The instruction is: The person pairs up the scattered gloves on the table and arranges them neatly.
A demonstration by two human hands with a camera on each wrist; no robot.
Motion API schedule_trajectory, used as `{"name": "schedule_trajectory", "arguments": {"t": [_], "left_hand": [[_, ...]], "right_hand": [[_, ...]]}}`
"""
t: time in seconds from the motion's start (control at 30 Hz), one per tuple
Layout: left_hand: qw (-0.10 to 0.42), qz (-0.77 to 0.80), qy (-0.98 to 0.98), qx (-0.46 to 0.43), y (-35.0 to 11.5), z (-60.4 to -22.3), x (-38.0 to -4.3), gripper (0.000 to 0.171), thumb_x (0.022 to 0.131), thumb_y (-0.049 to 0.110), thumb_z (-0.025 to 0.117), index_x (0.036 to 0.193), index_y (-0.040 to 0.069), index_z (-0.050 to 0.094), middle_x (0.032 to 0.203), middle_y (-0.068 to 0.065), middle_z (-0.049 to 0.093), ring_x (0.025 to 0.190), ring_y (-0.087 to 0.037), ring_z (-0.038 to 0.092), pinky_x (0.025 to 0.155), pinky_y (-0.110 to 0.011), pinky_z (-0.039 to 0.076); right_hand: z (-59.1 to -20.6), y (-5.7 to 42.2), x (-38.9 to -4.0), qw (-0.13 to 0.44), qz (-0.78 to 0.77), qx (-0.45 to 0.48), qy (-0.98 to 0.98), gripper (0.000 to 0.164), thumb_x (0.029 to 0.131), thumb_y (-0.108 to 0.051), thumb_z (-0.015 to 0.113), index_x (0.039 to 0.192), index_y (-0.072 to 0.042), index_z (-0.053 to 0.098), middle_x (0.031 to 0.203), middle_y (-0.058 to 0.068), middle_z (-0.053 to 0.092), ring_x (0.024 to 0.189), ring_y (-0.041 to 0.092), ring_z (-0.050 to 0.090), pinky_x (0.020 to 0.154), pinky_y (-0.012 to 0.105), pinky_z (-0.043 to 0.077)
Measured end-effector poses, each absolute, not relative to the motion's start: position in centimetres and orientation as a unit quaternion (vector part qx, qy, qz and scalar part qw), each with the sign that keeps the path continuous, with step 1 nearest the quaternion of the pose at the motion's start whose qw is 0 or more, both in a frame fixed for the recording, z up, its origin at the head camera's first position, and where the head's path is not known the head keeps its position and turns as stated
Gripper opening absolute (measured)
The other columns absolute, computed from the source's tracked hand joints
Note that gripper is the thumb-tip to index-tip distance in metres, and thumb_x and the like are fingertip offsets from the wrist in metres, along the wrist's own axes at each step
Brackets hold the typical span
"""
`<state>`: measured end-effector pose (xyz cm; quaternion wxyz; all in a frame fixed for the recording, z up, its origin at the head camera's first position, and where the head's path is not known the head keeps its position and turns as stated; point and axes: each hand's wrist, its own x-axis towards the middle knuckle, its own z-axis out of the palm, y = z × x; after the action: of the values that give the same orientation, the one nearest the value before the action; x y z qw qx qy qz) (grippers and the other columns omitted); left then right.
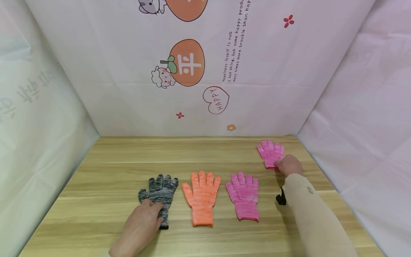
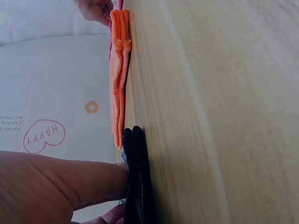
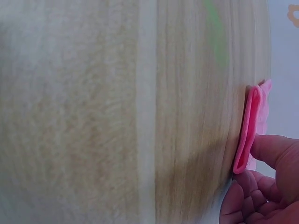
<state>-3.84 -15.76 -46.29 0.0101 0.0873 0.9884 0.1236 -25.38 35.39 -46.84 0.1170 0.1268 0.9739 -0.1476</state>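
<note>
Four knitted gloves lie flat on the wooden table. My left hand point(image 1: 141, 223) rests on the black-and-grey glove point(image 1: 164, 191) at the left, its fingertips and thumb touching the upper side. From the left wrist view, the thumb point(image 2: 100, 184) lies against that glove beside its dark cuff point(image 2: 138, 177). At the back right, my right hand point(image 1: 290, 166) pinches a pink glove point(image 1: 270, 151) by its cuff. The right wrist view has the thumb on top of the cuff point(image 3: 247, 130) and curled fingers at its near corner.
Between the hands lie an orange glove point(image 1: 202, 200) and a second pink glove point(image 1: 245, 198), fingers pointing away from me. A printed white cloth point(image 1: 257, 107) closes off the table's back, and white cloth walls point(image 1: 363, 107) stand at both sides.
</note>
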Motion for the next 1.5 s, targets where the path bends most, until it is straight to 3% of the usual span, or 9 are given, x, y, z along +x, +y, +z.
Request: {"name": "schedule_trajectory", "arguments": {"t": [0.27,0.6,0.9,1.07,1.23,1.5], "left_hand": [[0.001,0.127,0.988,0.092,-15.73,-46.26,-3.74,0.032,0.087,0.020,0.084,0.115,0.008,0.074,0.094,-0.007,0.064,0.081,-0.017,0.059,0.073,-0.039,0.055],[0.004,0.123,0.988,0.091,-15.77,-46.21,-3.76,0.033,0.087,0.021,0.084,0.116,0.008,0.074,0.095,-0.008,0.065,0.082,-0.017,0.060,0.074,-0.040,0.055],[0.004,0.121,0.988,0.092,-15.71,-46.15,-3.78,0.032,0.087,0.021,0.084,0.115,0.009,0.075,0.094,-0.007,0.064,0.081,-0.017,0.060,0.074,-0.039,0.055],[-0.001,0.122,0.988,0.096,-15.68,-46.16,-3.76,0.032,0.086,0.020,0.084,0.114,0.009,0.075,0.092,-0.006,0.063,0.079,-0.016,0.058,0.072,-0.038,0.054],[-0.005,0.124,0.988,0.097,-15.64,-46.21,-3.75,0.031,0.086,0.019,0.085,0.113,0.008,0.075,0.090,-0.006,0.062,0.078,-0.015,0.057,0.069,-0.037,0.053],[-0.004,0.122,0.988,0.094,-15.65,-46.25,-3.74,0.032,0.087,0.019,0.084,0.115,0.008,0.075,0.091,-0.006,0.062,0.078,-0.015,0.056,0.069,-0.036,0.053]], "right_hand": [[-46.96,35.36,-25.15,0.109,-0.172,0.140,0.969,0.046,0.099,-0.037,0.062,0.088,0.007,0.064,0.091,0.023,0.064,0.079,0.030,0.057,0.076,0.047,0.053],[-47.03,35.47,-25.13,0.106,-0.194,0.151,0.964,0.046,0.096,-0.036,0.065,0.096,0.010,0.062,0.098,0.026,0.063,0.085,0.032,0.057,0.083,0.050,0.053],[-47.26,35.70,-24.92,0.093,-0.213,0.131,0.964,0.037,0.092,-0.031,0.065,0.068,-0.010,0.046,0.090,0.021,0.062,0.079,0.030,0.054,0.074,0.044,0.049],[-47.24,35.85,-24.83,0.096,-0.220,0.140,0.961,0.032,0.092,-0.031,0.057,0.077,-0.003,0.055,0.101,0.027,0.063,0.086,0.033,0.057,0.078,0.047,0.051],[-47.23,36.04,-24.85,0.103,-0.217,0.156,0.958,0.047,0.095,-0.034,0.048,0.100,0.010,0.064,0.116,0.035,0.062,0.095,0.039,0.059,0.089,0.053,0.053],[-47.28,36.18,-25.01,0.105,-0.216,0.155,0.958,0.033,0.096,-0.030,0.047,0.078,-0.005,0.058,0.100,0.025,0.063,0.088,0.034,0.057,0.080,0.048,0.050]]}}
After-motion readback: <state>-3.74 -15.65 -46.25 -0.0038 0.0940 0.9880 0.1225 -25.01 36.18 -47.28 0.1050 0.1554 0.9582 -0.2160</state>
